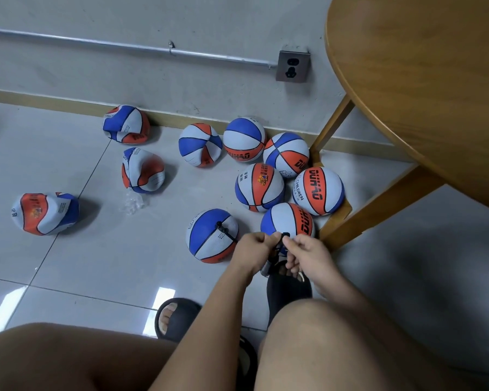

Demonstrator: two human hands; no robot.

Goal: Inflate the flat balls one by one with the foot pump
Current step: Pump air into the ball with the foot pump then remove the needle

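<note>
Several round blue, white and orange basketballs lie on the tiled floor near the table leg. Three flat, crumpled balls sit to the left: one by the wall (126, 124), one in the middle (142, 170), one at far left (44, 213). A round ball (209, 235) has the black pump hose (225, 231) plugged into its top. My left hand (251, 252) and my right hand (308, 255) both pinch a small black part of the hose (281, 241) between them. The foot pump (268, 266) is mostly hidden under my hands and my right foot.
A round wooden table (424, 88) with slanted legs fills the right side. A wall socket (292, 66) and a metal pipe (124, 48) run along the wall. Clear plastic wrap (132, 203) lies on the floor. My feet wear black slippers (175, 317).
</note>
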